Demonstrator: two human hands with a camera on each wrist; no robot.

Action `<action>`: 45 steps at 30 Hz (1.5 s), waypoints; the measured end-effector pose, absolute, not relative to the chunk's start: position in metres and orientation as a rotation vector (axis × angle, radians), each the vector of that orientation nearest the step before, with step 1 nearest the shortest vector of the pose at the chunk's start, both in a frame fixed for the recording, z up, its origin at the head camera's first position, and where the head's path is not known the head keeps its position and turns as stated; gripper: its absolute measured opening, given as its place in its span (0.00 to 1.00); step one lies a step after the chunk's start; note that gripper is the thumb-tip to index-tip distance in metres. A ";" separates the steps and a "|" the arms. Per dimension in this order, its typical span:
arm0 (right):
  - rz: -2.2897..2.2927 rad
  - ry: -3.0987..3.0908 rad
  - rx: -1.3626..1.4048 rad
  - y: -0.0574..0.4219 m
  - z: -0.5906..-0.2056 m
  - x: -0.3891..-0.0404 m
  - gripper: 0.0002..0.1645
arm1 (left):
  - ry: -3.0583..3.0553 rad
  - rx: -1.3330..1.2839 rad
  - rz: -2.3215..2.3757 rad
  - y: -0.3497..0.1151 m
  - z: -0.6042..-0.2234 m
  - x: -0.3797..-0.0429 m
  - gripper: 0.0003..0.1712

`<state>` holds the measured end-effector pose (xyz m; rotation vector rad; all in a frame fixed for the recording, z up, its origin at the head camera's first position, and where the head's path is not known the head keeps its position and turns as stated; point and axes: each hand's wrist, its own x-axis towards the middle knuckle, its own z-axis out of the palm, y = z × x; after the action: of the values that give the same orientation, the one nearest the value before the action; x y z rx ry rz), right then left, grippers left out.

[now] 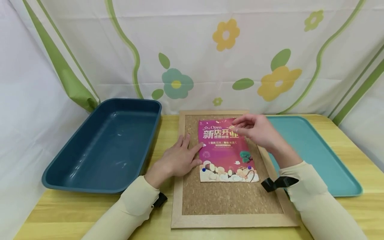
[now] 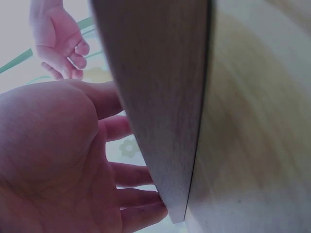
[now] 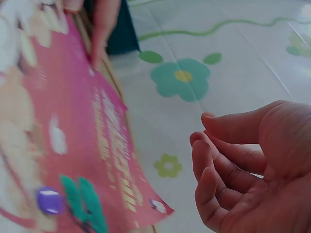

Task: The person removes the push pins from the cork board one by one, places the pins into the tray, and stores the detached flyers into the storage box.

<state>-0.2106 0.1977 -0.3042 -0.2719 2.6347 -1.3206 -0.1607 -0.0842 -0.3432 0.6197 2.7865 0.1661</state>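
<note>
A pink and purple poster (image 1: 223, 150) lies on a wood-framed corkboard (image 1: 228, 200). Blue push pins sit in its two bottom corners, one at the lower left (image 1: 204, 169) and one at the lower right (image 1: 249, 167). My left hand (image 1: 179, 158) rests over the board's left side, fingers spread, fingertips at the poster's left edge. Above the poster's top right corner hovers my right hand (image 1: 255, 130). Its fingers (image 3: 214, 189) are loosely bent, thumb near the index fingertip, and nothing shows between them. That corner of the poster lifts slightly off the board in the right wrist view.
A deep dark blue tub (image 1: 105, 146) stands on the wooden table (image 1: 60, 210) left of the board. To the right lies a shallow turquoise tray (image 1: 315, 156), partly behind my right arm. A flowered curtain (image 1: 204, 56) hangs behind the table.
</note>
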 end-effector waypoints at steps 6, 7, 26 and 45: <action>-1.341 2.590 -0.348 0.185 -0.318 -0.193 0.20 | 2.791 0.635 0.167 -0.083 -0.345 -0.161 0.40; -1.350 2.575 -0.358 0.183 -0.319 -0.191 0.20 | 2.792 0.636 0.165 -0.083 -0.344 -0.161 0.40; -1.276 2.357 -0.537 0.148 -0.350 -0.165 0.13 | 2.796 0.638 0.175 -0.081 -0.344 -0.163 0.39; -1.053 2.442 -0.626 0.118 -0.347 -0.164 0.02 | 2.801 0.633 0.181 -0.082 -0.344 -0.163 0.37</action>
<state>-0.1640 0.1179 -0.3468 -0.6261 2.4421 -1.0530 -0.1628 -0.0822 -0.3440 0.6329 2.8012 0.1811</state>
